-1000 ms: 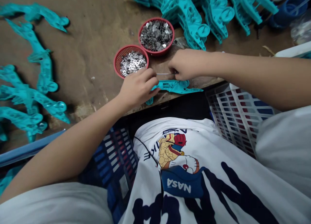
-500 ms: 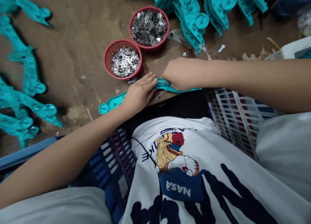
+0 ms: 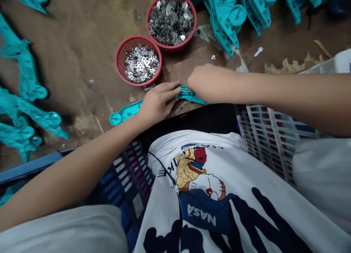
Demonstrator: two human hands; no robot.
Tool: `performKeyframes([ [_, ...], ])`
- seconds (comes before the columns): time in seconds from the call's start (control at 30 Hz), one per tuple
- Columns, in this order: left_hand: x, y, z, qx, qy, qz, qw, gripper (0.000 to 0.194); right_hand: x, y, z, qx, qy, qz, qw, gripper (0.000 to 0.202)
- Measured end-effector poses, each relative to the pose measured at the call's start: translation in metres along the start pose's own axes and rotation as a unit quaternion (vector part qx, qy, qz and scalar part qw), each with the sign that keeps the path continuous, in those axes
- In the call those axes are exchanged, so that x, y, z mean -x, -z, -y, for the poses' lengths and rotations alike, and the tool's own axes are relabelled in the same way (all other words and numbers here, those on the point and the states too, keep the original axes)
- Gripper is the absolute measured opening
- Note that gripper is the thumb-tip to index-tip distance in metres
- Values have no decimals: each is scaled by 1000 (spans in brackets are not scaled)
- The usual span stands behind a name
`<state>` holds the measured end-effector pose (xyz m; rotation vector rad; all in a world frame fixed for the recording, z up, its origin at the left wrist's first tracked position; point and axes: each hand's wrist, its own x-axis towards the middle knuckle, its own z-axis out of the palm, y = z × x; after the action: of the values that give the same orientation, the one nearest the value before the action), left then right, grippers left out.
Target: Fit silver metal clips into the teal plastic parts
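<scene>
- Head view: stained brown table (image 3: 95,51) is seen under red baskets (image 3: 120,55).
- Teal part (image 3: 130,111) is gripped by left hand (image 3: 155,102).
- Right hand (image 3: 210,83) is clenched, contents hidden.

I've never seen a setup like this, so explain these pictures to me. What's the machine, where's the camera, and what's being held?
There's no machine here: you're seeing a person's bare hands. Every picture comes from one camera on that person's head, looking forward and down, so the shirt and forearms show too.

On the brown table are two red baskets full of small metal pieces. Molded teal parts lie at the left and at the far side.

At the near edge, the left hand rests over a long teal piece. The right hand is curled over the same piece, farther right. Its fingertips are hidden, so I can't tell whether they hold something small.
</scene>
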<state>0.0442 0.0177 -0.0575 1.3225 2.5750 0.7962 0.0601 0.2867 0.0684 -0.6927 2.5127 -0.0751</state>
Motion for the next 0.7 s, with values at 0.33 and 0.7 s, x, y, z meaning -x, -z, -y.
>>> performKeyframes([
  [0.33, 0, 3, -6, -3, 20, -1, 1000, 56, 5, 29, -34, -15, 3, -60, 998, 25],
  [0.7, -6, 1, -3, 7, 18, 5, 1000, 50, -5, 9, -26, -141, 56, -119, 981, 41],
])
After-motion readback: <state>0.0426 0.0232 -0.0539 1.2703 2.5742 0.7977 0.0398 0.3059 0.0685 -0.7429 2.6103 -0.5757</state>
